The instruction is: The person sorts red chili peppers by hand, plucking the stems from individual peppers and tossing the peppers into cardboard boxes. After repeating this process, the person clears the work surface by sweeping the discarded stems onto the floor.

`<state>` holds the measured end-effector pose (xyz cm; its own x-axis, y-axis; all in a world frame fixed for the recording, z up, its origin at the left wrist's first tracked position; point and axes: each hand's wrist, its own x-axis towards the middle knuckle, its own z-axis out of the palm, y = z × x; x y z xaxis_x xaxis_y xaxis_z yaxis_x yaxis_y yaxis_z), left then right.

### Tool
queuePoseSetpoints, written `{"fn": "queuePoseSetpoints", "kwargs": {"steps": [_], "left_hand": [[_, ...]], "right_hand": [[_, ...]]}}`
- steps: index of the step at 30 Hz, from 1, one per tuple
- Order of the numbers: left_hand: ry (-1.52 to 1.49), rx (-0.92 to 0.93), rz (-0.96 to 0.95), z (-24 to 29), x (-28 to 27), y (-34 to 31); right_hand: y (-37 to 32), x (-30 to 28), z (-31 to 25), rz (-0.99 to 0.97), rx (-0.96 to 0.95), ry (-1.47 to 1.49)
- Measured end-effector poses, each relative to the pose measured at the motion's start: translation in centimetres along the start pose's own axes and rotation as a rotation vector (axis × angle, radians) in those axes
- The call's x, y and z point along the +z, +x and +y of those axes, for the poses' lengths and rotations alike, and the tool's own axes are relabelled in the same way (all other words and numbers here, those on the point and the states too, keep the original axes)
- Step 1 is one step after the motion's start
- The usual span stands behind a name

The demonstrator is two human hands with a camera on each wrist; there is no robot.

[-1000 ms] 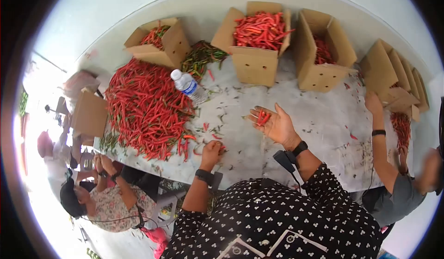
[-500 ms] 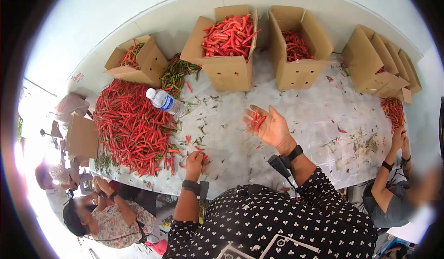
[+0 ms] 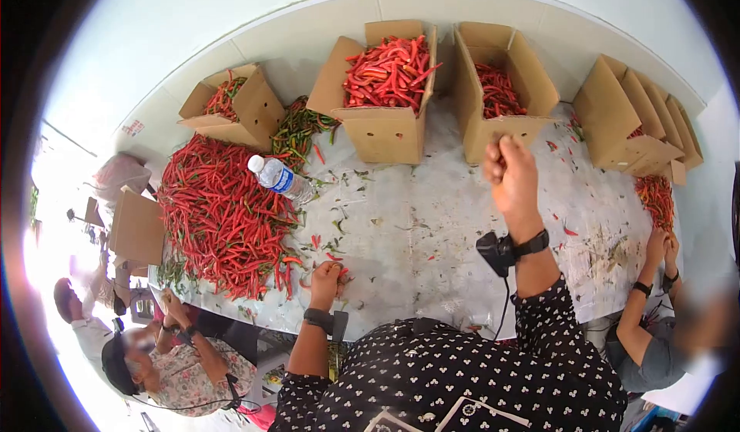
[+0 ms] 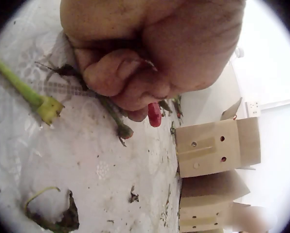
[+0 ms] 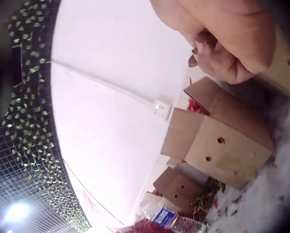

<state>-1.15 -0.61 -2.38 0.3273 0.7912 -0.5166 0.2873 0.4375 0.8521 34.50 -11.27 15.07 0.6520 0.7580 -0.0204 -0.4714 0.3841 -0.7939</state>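
My left hand (image 3: 324, 279) is low over the table with its fingers curled. In the left wrist view, a red chili tip (image 4: 154, 115) pokes out below the curled fingers (image 4: 135, 82). Raised in front of the third cardboard box (image 3: 502, 127) from the left is my right hand (image 3: 514, 176), its fingers folded into the palm. Whatever lies inside that fist is hidden in both views. A big heap of red chilies (image 3: 223, 216) is to the left, beside a water bottle (image 3: 281, 179) lying on its edge.
Along the wall stand a full box of red chilies (image 3: 385, 135), a smaller box (image 3: 258, 112) and several boxes (image 3: 617, 116) at right. Green chilies (image 3: 297, 135) lie behind the bottle. Stems and scraps (image 4: 62, 213) dot the table cover (image 3: 401, 239). People work at both ends.
The right hand was palm up with red chilies on it; its fingers have closed and it has moved right and forward to the box. The left hand stays low near the same spot.
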Motion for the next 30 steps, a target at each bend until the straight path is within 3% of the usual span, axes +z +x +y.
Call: {"fn": "queuePoseSetpoints", "kwargs": {"steps": [3, 5, 7, 11, 13, 14, 16, 18, 19, 21, 23, 24, 26, 27, 29, 30], "left_hand": [[-0.021, 0.018, 0.0, -0.6, 0.0, 0.2], [-0.049, 0.038, 0.003, -0.9, 0.0, 0.3], [-0.034, 0.037, 0.037, -0.9, 0.1, 0.3], [-0.017, 0.119, 0.073, -2.1, -0.1, 0.7], [-0.041, 0.063, 0.069, -0.1, 0.5, -0.5], [-0.054, 0.058, 0.083, 0.0, 0.4, -0.3], [0.079, 0.094, 0.067, -0.6, 0.2, -0.1], [0.009, 0.109, 0.115, -2.2, 0.0, 0.6], [0.108, 0.138, 0.098, -1.4, 0.0, 0.2], [0.216, 0.17, 0.088, -1.1, 0.2, 0.4], [0.422, 0.398, 0.091, -2.0, 0.7, 1.5], [0.426, 0.394, 0.09, -1.1, 1.6, 1.3], [0.59, 0.444, 0.007, 2.2, 4.0, -0.4], [0.588, 0.439, 0.008, 3.3, 5.2, -1.2], [0.662, 0.759, -0.052, 5.2, 6.9, -2.6], [0.661, 0.754, -0.047, 5.8, 7.2, -3.2]], "right_hand": [[3.0, 3.5, -2.3, -0.111, -0.192, -0.096], [6.4, 5.9, -2.9, -0.175, -0.216, -0.135], [10.8, 7.7, -3.1, -0.304, -0.174, -0.139], [16.4, 11.9, -1.2, -0.344, -0.098, -0.256], [18.1, 12.0, 0.9, -0.046, -1.028, -0.968], [17.5, 11.9, 1.6, -0.067, -1.023, -0.964], [10.7, 11.7, 2.1, -0.205, -0.788, -0.739], [5.0, 10.1, 5.3, -0.389, -0.329, -0.563], [3.0, 8.2, 8.0, -0.439, -0.145, -0.658], [-0.4, 4.2, 13.7, -0.629, 0.281, -0.546], [-4.6, 2.4, 17.4, -0.463, 0.704, -0.519], [-5.6, 1.7, 18.8, -0.461, 0.708, -0.515], [-7.0, 0.7, 20.7, -0.338, 1.024, -0.263], [-7.2, 0.5, 21.2, -0.307, 1.08, -0.17], [-6.8, -0.6, 22.8, -0.282, 1.079, -0.008], [-6.8, -0.3, 22.8, -0.254, 1.074, 0.157]]}}
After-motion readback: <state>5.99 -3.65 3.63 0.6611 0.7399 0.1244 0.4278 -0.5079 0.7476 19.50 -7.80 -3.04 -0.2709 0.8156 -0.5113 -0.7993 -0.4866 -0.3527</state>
